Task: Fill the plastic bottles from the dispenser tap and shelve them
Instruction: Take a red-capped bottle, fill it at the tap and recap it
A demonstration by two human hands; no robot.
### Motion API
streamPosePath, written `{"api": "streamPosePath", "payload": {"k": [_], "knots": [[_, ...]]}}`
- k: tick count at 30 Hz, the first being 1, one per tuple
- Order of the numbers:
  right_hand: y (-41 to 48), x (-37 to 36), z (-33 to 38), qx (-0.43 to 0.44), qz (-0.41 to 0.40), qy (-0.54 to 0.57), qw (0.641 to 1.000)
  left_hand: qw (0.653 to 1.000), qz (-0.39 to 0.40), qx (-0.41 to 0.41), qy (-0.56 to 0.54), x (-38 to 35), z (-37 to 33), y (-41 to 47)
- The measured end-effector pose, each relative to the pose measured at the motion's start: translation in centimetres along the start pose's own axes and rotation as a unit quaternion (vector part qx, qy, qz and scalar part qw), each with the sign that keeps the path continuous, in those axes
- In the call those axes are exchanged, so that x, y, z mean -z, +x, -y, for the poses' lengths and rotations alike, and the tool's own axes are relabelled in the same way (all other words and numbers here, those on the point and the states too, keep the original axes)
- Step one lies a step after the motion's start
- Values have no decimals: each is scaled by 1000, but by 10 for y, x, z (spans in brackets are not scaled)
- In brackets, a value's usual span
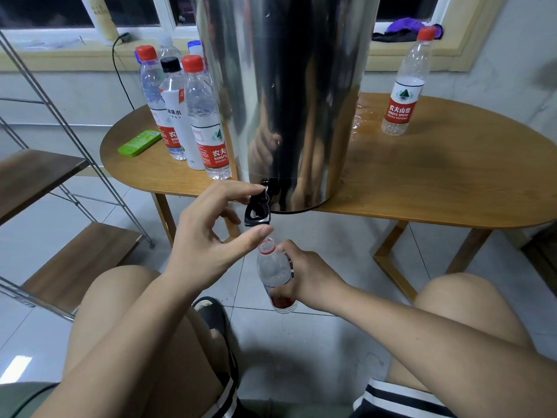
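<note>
The left hand [205, 233] reaches forward, its fingers loosely spread: the index fingertip rests on the black tap [259, 206], the thumb stretched just below the spout. The right hand [307, 276] grips the uncapped bottle [274, 270], tilted, mouth under the tap. The steel dispenser [289, 86] stands at the counter's [422, 182] near edge, tap overhanging open floor; the shelf [75, 260] stands left

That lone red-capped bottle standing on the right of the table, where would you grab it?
Probably around the lone bottle's labelled middle, coming from the table's near edge. It stands upright with nothing beside it, so fingers can wrap its round body; the dispenser stands well to its left.
</note>
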State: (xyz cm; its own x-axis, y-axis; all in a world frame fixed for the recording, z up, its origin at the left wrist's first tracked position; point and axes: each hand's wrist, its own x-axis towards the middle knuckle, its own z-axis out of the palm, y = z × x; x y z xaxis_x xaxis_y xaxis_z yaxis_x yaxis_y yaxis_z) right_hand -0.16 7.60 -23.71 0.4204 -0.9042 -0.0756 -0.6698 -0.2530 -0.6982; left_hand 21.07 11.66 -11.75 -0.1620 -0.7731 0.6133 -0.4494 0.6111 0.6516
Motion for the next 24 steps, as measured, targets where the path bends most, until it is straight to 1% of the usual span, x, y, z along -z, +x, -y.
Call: {"api": "streamPosePath", "payload": {"k": [24], "knots": [[0, 1, 3, -15, 9, 5, 1000, 1000, -1, -4, 4, 0, -2, 0]]}}
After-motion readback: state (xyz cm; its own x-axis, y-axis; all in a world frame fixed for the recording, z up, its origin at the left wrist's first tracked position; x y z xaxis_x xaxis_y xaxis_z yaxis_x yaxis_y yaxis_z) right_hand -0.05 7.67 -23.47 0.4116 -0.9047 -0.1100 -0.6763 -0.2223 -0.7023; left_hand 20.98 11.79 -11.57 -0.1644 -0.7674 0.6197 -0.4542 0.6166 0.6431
